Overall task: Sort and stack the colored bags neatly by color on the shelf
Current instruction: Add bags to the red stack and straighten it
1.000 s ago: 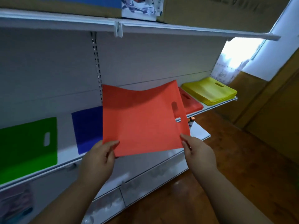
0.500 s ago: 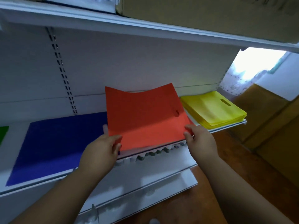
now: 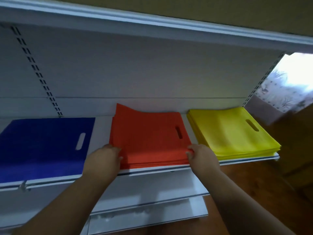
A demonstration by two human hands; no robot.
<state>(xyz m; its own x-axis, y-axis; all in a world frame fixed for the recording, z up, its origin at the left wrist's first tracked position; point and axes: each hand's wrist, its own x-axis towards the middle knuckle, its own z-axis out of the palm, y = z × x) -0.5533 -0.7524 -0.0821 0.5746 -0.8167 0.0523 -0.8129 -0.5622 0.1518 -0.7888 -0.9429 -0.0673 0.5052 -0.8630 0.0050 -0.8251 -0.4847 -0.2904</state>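
A stack of red bags (image 3: 149,139) lies on the white shelf (image 3: 101,126), between a blue bag (image 3: 44,146) on the left and a stack of yellow bags (image 3: 230,133) on the right. The top red bag's far left corner curls up against the back panel. My left hand (image 3: 105,158) holds the red stack's near left corner, fingers curled on its edge. At the near right corner my right hand (image 3: 201,156) pinches the edge of the red stack.
An upper shelf (image 3: 152,21) overhangs closely, with cardboard boxes on it. A lower white shelf (image 3: 149,212) juts out beneath my arms. Wooden floor (image 3: 264,197) and a brown door lie to the right.
The red bag I held up in the air has come down flat onto the red stack. Both hands moved forward with it, and my view shifted right and closer to the shelf.
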